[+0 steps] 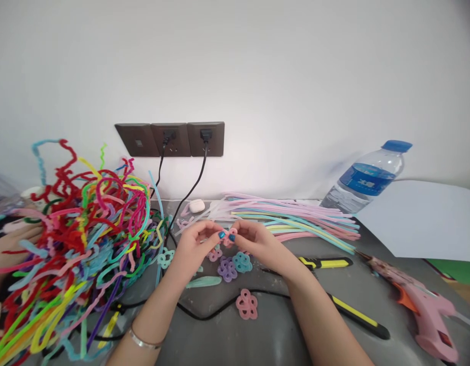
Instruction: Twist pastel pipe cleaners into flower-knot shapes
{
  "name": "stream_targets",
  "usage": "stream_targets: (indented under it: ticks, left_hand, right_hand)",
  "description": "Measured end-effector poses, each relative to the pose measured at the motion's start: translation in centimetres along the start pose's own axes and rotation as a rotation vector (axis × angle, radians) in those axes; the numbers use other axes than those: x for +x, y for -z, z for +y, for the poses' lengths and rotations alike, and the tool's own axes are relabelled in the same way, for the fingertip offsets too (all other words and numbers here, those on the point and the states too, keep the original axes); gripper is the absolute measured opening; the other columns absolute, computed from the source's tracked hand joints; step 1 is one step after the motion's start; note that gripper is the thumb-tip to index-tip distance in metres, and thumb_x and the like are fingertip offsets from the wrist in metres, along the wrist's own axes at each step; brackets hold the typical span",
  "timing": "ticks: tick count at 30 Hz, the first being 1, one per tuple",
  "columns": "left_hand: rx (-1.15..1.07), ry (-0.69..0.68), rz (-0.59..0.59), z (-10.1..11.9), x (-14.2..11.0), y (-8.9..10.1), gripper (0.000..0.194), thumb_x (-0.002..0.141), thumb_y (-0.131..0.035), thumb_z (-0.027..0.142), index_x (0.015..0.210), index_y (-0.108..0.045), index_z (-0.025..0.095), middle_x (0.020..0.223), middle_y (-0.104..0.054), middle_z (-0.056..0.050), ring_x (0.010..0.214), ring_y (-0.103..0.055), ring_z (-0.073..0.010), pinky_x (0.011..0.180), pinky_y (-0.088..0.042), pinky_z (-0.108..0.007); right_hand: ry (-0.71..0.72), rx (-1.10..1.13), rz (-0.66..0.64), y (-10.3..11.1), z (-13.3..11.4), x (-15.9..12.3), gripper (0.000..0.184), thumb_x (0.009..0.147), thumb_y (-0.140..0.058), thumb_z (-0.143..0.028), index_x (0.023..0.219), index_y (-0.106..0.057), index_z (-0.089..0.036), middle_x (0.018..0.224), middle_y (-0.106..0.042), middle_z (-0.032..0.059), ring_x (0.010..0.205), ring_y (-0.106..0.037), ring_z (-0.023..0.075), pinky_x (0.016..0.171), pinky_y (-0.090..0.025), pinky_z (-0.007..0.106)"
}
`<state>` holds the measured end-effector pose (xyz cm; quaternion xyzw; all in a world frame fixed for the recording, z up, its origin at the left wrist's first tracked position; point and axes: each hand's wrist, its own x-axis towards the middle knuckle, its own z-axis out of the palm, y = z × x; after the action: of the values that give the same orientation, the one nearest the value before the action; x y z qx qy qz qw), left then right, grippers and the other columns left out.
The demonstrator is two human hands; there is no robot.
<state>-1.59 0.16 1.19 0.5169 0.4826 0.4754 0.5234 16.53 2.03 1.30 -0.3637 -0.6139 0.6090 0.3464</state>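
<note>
Between both hands, above the grey table, is a small pink pipe-cleaner flower (229, 237). My left hand (199, 244) pinches its left side with thumb and fingers. My right hand (256, 241) pinches the right side in the same way. Below them on the table lie a purple pipe-cleaner flower (227, 269), a blue flower (242, 262) and a second pink flower (215, 253), partly hidden. A larger pink flower (246, 304) rests nearer to me. To the left of my left hand sits a mint-green flower (166, 257). A mint strip (203, 282) lies flat beneath.
A big tangle of coloured pipe cleaners (82, 234) fills the left. Straight pastel pipe cleaners (296, 216) lie behind my hands. At right are a water bottle (366, 178), white paper (429, 218), yellow-black pliers (359, 316) and a pink glue gun (421, 305). Black cords (199, 180) hang from the sockets.
</note>
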Motion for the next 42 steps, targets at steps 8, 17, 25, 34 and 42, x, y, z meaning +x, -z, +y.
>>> stream_targets:
  ticks: [8, 17, 25, 34, 42]
  left_hand:
    - [-0.019, 0.104, -0.121, 0.5, -0.2, -0.3, 0.017, 0.075, -0.072, 0.033, 0.075, -0.074, 0.016, 0.064, -0.066, -0.004, 0.05, -0.049, -0.0123, 0.045, -0.037, -0.021]
    - [0.103, 0.067, -0.21, 0.7, -0.3, -0.2, 0.022, 0.081, -0.065, 0.035, 0.071, -0.07, 0.016, 0.061, -0.057, -0.001, 0.056, -0.046, -0.0127, 0.051, -0.033, -0.021]
    - [-0.004, 0.083, -0.193, 0.8, -0.5, -0.5, 0.022, 0.08, -0.067, 0.039, 0.076, -0.067, 0.017, 0.065, -0.053, 0.001, 0.056, -0.043, -0.0106, 0.051, -0.033, -0.02]
    - [-0.203, 0.182, -0.146, 0.5, -0.4, -0.8, 0.035, 0.076, -0.073, 0.049, 0.079, -0.066, 0.015, 0.058, -0.041, 0.005, 0.049, -0.028, -0.0064, 0.045, -0.023, -0.02]
    - [-0.561, 0.37, -0.088, 0.7, -0.6, -1.9, 0.034, 0.064, -0.085, 0.038, 0.074, -0.063, 0.013, 0.067, -0.044, 0.004, 0.053, -0.03, -0.0048, 0.044, -0.022, -0.018]
  right_hand:
    - [-0.003, 0.043, 0.07, 0.4, 0.0, 0.1, 0.036, 0.085, -0.064, -0.053, 0.08, -0.061, -0.017, 0.071, -0.065, 0.002, 0.062, -0.058, 0.0137, 0.055, -0.043, 0.024]
    - [-0.051, 0.057, -0.09, 1.2, -0.3, -0.6, 0.03, 0.084, -0.067, -0.047, 0.082, -0.064, -0.017, 0.07, -0.066, 0.0012, 0.066, -0.063, 0.0151, 0.063, -0.048, 0.027]
    - [-0.082, 0.118, -0.07, 1.2, -0.7, -0.7, 0.03, 0.082, -0.07, -0.046, 0.081, -0.064, -0.017, 0.068, -0.067, 0.0005, 0.063, -0.064, 0.0137, 0.06, -0.049, 0.025]
    - [-0.008, 0.198, 0.003, 0.3, -0.6, -0.1, 0.036, 0.077, -0.073, -0.051, 0.078, -0.061, -0.017, 0.068, -0.066, 0.0006, 0.061, -0.062, 0.0137, 0.061, -0.049, 0.026]
    - [0.133, 0.114, 0.133, -0.5, -0.3, 0.3, 0.033, 0.083, -0.068, -0.049, 0.078, -0.06, -0.018, 0.068, -0.062, 0.0005, 0.064, -0.059, 0.0142, 0.064, -0.049, 0.028]
